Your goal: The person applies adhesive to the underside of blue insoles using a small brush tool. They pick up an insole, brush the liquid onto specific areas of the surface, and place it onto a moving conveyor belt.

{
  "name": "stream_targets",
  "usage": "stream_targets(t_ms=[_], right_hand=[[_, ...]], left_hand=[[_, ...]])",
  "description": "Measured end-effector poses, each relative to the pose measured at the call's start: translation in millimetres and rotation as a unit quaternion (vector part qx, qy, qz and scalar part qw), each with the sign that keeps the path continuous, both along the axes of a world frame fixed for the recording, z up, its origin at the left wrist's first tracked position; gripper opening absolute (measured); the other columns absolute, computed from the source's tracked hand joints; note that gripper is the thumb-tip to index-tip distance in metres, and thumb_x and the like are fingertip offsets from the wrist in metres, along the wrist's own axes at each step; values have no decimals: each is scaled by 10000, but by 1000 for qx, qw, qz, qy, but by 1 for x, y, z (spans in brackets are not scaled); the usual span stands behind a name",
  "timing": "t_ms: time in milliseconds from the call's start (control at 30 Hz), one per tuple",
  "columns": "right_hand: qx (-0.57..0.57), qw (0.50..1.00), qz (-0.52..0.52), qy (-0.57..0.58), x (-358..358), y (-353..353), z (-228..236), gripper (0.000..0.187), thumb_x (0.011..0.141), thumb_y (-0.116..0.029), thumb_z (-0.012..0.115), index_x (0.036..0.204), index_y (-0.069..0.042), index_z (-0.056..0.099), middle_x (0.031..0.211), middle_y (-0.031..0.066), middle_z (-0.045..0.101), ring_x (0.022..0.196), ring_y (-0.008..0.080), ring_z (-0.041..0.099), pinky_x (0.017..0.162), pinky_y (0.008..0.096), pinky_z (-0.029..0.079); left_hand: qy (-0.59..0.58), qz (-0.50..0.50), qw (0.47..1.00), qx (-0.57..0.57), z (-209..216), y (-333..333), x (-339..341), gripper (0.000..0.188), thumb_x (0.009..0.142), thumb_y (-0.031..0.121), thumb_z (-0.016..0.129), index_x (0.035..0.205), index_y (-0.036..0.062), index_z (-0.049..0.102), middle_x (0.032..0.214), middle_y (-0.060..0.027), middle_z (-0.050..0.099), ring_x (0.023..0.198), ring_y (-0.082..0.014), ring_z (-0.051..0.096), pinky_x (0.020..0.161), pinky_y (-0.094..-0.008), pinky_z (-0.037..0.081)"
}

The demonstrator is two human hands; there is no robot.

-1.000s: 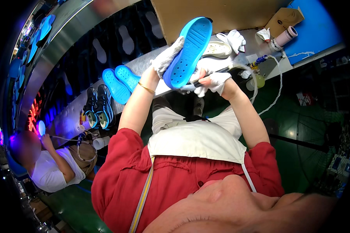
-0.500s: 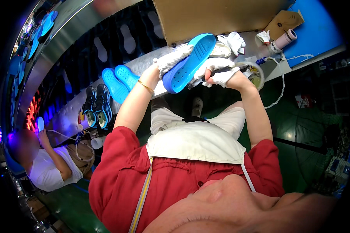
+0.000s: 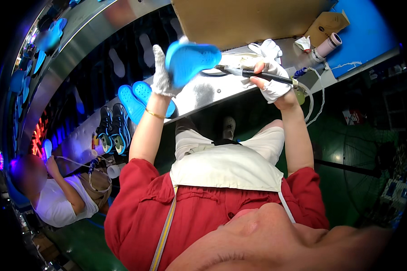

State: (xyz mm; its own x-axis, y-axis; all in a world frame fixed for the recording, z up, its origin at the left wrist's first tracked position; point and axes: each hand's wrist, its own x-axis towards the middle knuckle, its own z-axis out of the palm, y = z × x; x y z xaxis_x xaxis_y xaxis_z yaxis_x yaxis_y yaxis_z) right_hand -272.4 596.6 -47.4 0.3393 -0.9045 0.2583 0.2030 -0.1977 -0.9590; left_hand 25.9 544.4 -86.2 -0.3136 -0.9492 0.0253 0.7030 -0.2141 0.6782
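Observation:
A bright blue shoe insole [image 3: 191, 63] is up over the bench, tilted, in my white-gloved left hand [image 3: 162, 74]. Its far end is slightly blurred. My right hand [image 3: 272, 82], in a white glove with some fingertips bare, grips a brush [image 3: 248, 73] with a black handle and a pale hose at its back end. The brush tip points left and comes close to the insole's edge; whether they touch I cannot tell. Just left of my left forearm, a pair of blue insoles [image 3: 134, 105] lies on the bench.
Black sneakers [image 3: 113, 128] stand farther left on the metal bench [image 3: 218, 91]. Behind my hands are a cardboard box [image 3: 253, 22] and a white cloth [image 3: 267, 49]. A pink roll [image 3: 328, 45] lies by a blue board [image 3: 366, 40]. A co-worker [image 3: 63, 198] sits at left.
My left hand has moved left with the insole and turned it from steep to nearly sideways. My right hand has drawn slightly away, and the brush now shows in full.

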Motion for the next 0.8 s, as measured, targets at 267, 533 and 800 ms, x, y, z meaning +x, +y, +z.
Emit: stream_targets(t_ms=[267,533,800], right_hand=[[14,989,-138,-54,31,20,-51,127,853,-10,720,917,-38,614,840,24,644,741,84,598,680,231,493],[-84,988,-130,-10,59,17,-47,201,867,76,641,1011,-23,541,891,80,654,766,122,670,686,257,558],[-148,966,-165,130,59,31,-40,217,870,33,657,1030,-36,529,844,81,651,712,111,665,676,233,548]], left_hand=[[178,-125,960,176,-57,45,-31,653,964,492,549,1410,23,464,1293,-225,591,1140,-366,617,1057,-531,472],[54,-34,987,150,-65,65,-77,693,958,546,556,1444,69,431,1344,-154,564,1172,-290,596,1024,-450,505],[65,-61,991,101,-81,59,-73,813,925,692,470,1478,102,384,1397,-162,524,1223,-320,557,1055,-462,472]])
